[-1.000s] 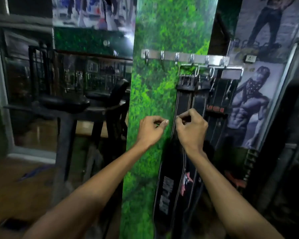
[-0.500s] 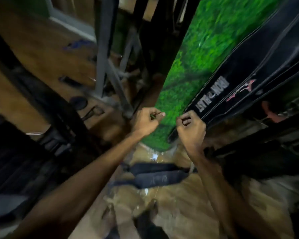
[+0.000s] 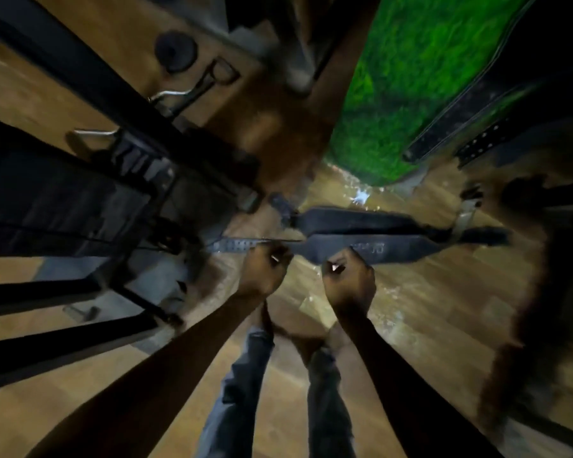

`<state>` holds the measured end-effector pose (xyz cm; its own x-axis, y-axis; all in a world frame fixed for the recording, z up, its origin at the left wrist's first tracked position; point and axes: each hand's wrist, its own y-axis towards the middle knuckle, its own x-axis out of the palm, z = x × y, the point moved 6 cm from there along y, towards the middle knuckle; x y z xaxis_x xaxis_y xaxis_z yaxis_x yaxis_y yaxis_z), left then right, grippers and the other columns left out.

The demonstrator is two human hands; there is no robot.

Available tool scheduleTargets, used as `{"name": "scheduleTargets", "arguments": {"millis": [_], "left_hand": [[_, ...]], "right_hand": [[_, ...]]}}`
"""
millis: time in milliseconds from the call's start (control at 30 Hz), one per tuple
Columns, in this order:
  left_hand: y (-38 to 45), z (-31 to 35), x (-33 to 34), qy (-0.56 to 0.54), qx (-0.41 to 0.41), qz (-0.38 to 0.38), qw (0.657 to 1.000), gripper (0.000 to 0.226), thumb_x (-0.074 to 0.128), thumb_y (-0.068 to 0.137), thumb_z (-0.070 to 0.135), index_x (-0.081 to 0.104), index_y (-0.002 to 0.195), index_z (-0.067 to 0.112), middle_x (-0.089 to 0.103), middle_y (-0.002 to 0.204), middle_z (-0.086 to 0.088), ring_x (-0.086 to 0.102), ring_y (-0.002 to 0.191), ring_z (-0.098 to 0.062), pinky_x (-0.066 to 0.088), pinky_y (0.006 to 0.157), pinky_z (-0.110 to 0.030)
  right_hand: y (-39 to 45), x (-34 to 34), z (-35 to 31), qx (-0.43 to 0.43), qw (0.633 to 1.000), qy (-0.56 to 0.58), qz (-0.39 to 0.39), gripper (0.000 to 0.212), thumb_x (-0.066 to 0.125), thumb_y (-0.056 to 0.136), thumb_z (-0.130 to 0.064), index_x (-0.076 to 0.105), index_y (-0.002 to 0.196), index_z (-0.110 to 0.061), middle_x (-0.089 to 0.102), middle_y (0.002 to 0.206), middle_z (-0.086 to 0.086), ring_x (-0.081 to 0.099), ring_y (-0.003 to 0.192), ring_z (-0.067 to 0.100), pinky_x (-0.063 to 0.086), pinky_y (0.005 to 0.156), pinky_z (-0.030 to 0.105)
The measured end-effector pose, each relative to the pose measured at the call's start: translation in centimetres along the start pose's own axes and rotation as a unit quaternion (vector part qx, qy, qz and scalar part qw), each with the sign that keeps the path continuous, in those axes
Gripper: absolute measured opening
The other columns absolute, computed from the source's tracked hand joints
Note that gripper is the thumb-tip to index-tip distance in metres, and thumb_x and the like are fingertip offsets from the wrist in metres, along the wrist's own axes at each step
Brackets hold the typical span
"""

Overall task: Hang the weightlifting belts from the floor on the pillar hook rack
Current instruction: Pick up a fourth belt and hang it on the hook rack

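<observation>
While two dark belts (image 3: 361, 236) lie flat on the wooden floor (image 3: 444, 309) at the foot of the green pillar (image 3: 394, 94), long axes left-right, the nearer one's punched strap end points left. Versus half a second ago, view has tipped further down and both fists now sit at that belt's near edge: left hand (image 3: 265, 272) and right hand (image 3: 349, 280) curled, empty. Hung belts (image 3: 497, 127) stitched, perforated.

Glossy wooden floor (image 3: 444, 325) surrounds the green grass-covered pillar (image 3: 394, 94); a dark metal gym machine frame (image 3: 96, 200) stands left of the pillar.
</observation>
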<state>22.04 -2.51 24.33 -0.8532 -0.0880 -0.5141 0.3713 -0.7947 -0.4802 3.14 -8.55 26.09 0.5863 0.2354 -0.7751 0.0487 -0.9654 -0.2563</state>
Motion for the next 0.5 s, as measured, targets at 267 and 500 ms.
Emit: {"name": "scheduleTargets", "arguments": {"millis": [267,500], "left_hand": [[4.9,-21.4,12.3,0.105,-0.123,-0.002,0.987,0.015,0.062,0.089,0.015,0.077,0.09,0.01,0.078,0.096,-0.008,0.072,0.09,-0.026,0.051,0.074,-0.026],[12.9,-36.4,13.1,0.171,-0.177,0.008,0.969,0.021,0.063,0.093,0.02,0.071,0.111,0.013,0.069,0.116,-0.01,0.067,0.103,-0.026,0.052,0.081,-0.032]], "right_hand": [[-0.1,21.3,11.8,0.08,0.992,0.079,-0.056,0.007,0.073,0.081,-0.021,0.067,0.08,-0.018,0.072,0.077,-0.008,0.07,0.077,0.022,0.044,0.063,0.025],[1.1,37.7,13.7,0.128,0.973,0.162,-0.108,0.024,0.07,0.09,-0.04,0.072,0.099,-0.018,0.072,0.09,-0.008,0.064,0.082,0.006,0.045,0.071,0.021]]}}
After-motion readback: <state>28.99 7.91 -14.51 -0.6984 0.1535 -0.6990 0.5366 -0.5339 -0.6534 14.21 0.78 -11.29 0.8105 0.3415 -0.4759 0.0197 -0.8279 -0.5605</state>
